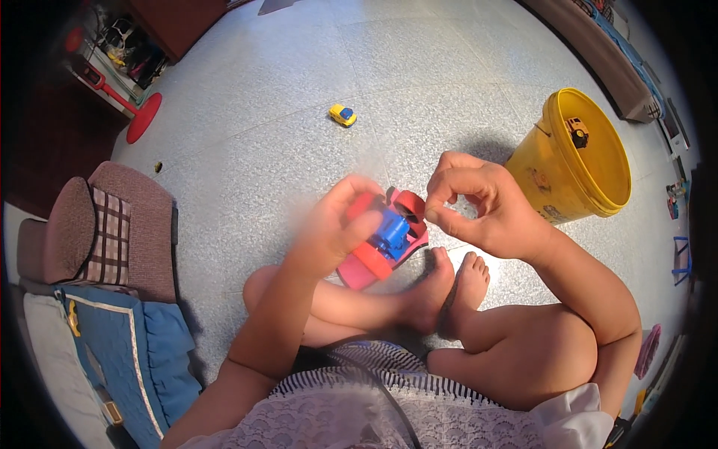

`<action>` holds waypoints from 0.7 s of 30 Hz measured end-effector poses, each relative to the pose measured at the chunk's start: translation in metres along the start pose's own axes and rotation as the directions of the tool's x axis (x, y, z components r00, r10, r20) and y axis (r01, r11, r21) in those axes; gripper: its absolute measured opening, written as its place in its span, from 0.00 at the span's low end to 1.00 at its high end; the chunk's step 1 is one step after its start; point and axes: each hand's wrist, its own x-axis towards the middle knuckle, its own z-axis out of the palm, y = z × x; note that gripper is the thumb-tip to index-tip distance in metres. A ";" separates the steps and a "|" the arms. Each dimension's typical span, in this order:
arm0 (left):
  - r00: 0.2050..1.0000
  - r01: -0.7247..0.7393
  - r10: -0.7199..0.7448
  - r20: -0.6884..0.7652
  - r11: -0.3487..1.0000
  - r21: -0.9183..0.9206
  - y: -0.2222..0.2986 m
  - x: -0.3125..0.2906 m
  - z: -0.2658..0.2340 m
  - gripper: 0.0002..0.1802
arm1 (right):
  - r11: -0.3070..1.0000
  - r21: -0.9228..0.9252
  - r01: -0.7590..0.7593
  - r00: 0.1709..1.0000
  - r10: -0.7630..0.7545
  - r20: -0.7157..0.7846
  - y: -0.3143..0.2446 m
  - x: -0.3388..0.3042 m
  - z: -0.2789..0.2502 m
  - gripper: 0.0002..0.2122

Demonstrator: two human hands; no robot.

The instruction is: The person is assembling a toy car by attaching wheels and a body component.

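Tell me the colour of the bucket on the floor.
The bucket is yellow, in the head view.

Toy (393, 232) appears to be smooth plastic, bucket (557, 176) smooth plastic with slight gloss, floor (254, 142) hard and shiny, seat (146, 217) matt, rough-textured cloth, and garment (314, 411) patterned lace.

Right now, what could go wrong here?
1. The red-and-blue toy vehicle could slip from the left hand and perhaps knock the nearby bare feet.
2. The right hand is pinched close to the toy; any tiny part there, too small to tell, might drop.
3. The yellow toy car on the floor could be stepped on.
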 end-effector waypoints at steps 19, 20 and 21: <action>0.960 0.167 -0.153 0.236 0.985 -0.038 0.006 -0.006 0.006 0.35 | 0.916 0.192 -0.353 0.934 0.332 0.135 0.021 -0.010 -0.015 0.12; 0.962 0.158 -0.147 0.230 0.987 -0.029 0.007 -0.007 0.006 0.35 | 0.916 0.191 -0.352 0.934 0.330 0.137 0.019 -0.011 -0.013 0.12; 0.964 0.150 -0.142 0.224 0.989 -0.018 0.008 -0.007 0.006 0.36 | 0.925 0.182 -0.334 0.936 0.303 0.178 0.017 -0.013 -0.011 0.12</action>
